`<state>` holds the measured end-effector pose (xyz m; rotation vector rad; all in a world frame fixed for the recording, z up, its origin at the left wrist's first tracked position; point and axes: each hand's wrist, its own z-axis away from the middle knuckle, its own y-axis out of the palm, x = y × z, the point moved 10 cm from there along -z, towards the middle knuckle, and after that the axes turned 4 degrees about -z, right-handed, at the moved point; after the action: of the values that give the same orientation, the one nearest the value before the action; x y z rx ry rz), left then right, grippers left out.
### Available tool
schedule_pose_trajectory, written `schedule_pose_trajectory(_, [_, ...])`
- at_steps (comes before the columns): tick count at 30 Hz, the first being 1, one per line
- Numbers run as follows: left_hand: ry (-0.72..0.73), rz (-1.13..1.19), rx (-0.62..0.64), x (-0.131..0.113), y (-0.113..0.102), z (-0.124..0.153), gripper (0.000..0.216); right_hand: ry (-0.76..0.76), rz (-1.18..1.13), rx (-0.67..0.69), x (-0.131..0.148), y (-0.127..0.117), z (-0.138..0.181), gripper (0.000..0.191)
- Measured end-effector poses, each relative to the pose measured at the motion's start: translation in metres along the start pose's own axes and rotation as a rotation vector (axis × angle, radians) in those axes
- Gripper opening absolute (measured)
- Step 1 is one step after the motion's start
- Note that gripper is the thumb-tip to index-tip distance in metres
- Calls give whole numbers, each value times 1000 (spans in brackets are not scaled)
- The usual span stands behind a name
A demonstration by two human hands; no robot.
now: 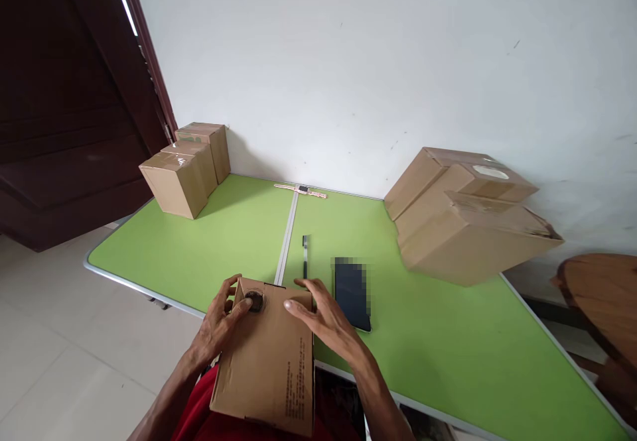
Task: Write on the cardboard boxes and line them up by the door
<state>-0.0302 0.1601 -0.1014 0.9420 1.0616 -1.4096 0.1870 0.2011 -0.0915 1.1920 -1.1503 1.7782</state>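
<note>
A brown cardboard box (263, 355) is in front of me at the table's near edge, its printed top face tilted toward me. My left hand (221, 318) grips its far left corner, fingers along the side. The left thumb touches a dark round patch (255, 301), which could be a hole or a piece stuck on; I cannot tell. Around the far right corner is my right hand (326, 315), thumb over the top face and index finger reaching past the far edge. Its other fingers are partly hidden. Just beyond the box lies a slim black-and-grey tool (305, 255).
A dark tablet-like device (352, 295) lies right of the box on the green table (239, 229). Cardboard boxes (186, 169) stand at the back left, and larger boxes (462, 222) at the right. A watch-like strap (301, 190) lies by the wall. A wooden stool (602, 295) stands right.
</note>
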Motion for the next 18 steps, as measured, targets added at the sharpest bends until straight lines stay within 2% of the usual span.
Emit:
schedule_pose_trajectory(2, [14,-67,-10,-2,3,-2,77,-90,175,-109,21,0,-1,72])
schedule_pose_trajectory(4, [46,-131,-21,-8,5,0,74,-118,306,-170,38,7,-2,61])
schedule_pose_trajectory(8, [54,-168,-28,-14,8,6,67,-79,509,-161,53,29,-3,23])
schedule_pose_trajectory(11, [35,-152,-28,-12,7,9,66,-124,430,-83,51,30,-3,23])
schedule_pose_trajectory(13, [26,-139,-24,-9,5,10,66,-164,252,-20,44,20,-8,34])
schedule_pose_trajectory(14, [17,-123,-13,-7,5,10,66,-153,184,-39,38,8,-13,41])
schedule_pose_trajectory(16, [-6,-72,11,-3,5,8,67,-76,164,-184,20,-24,-27,50])
schedule_pose_trajectory(18, [-25,-34,13,0,5,5,66,26,248,-342,4,-50,-43,44])
